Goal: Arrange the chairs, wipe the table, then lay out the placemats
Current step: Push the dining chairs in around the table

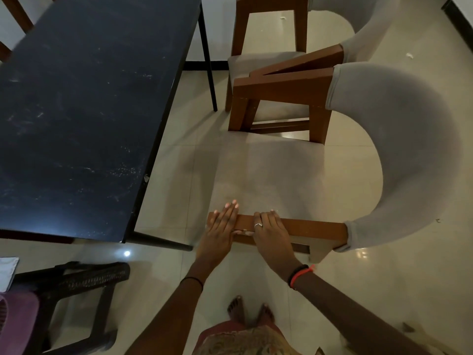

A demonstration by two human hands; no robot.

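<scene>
A chair with a grey curved back (409, 155), a grey seat and brown wooden arms stands right of the dark table (84, 103). Both my hands rest on its near wooden arm (314, 230). My left hand (221, 224) lies at the arm's front end with fingers stretched over the seat edge. My right hand (268, 228), wearing a ring, is curled over the arm just beside it. A second matching chair (268, 62) stands behind the first, close against it. The tabletop is dusty with pale smears.
A dark wicker-pattern plastic chair (84, 283) stands at the lower left with purple cloth (18, 316) on it. Another wooden chair's legs (15, 19) show at the table's far left. Pale tiled floor lies between table and chairs. My bare feet (249, 312) stand below.
</scene>
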